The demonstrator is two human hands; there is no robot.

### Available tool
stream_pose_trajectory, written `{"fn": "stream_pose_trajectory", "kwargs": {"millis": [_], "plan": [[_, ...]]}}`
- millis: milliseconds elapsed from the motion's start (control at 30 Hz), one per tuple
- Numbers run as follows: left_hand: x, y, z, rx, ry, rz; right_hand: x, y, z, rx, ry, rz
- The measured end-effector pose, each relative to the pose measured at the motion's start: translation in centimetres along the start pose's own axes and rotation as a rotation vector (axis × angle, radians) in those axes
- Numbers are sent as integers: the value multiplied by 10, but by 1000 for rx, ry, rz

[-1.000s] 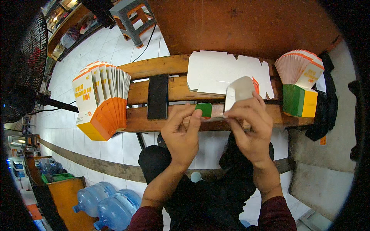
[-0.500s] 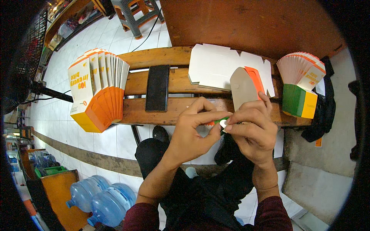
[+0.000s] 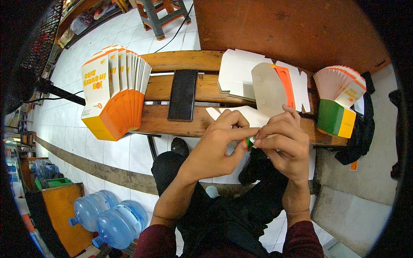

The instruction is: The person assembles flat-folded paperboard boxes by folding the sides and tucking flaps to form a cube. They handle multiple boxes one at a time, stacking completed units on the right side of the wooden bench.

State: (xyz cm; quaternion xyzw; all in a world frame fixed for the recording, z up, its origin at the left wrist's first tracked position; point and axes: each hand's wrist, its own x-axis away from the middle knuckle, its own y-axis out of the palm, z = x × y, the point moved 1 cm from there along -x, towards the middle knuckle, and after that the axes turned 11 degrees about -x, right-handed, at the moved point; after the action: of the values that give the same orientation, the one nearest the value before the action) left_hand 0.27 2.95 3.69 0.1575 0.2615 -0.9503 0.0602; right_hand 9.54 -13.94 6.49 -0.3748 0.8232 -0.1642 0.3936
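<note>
left grip [image 3: 215,148] + right grip [image 3: 284,142] pinching carton [image 3: 270,88], prob steadying its flaps | stack [image 3: 117,107] fanned out left, maybe for easy grabbing

Left head-worn fisheye, facing down, bench [image 3: 207,88] at close range

On the slatted wooden bench [image 3: 208,89], bare passages are running along both sides of the smartphone [image 3: 183,95]. Fanned orange cartons [image 3: 122,112] are bounding the left; fanned green-and-yellow cartons [image 3: 330,115] are bounding the right. A partly folded carton [image 3: 269,90] is obstructing the path from the right hand [image 3: 285,143] to the stacked white blanks [image 3: 235,76].
</note>
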Motion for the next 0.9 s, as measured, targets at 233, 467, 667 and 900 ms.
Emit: {"fn": "stream_pose_trajectory", "kwargs": {"millis": [233, 467, 667, 900], "plan": [[1, 0, -1, -64, 22, -5, 2, 7, 3, -68, 29, 44], [2, 5, 5, -130, -26, 1, 3, 7, 6, 5, -15, 49], [1, 6, 2, -183, -9, -31, 5, 14, 8, -23, 35, 38], [3, 8, 1, -202, -10, -1, 8, 9, 11, -32, 51, 28]]}}
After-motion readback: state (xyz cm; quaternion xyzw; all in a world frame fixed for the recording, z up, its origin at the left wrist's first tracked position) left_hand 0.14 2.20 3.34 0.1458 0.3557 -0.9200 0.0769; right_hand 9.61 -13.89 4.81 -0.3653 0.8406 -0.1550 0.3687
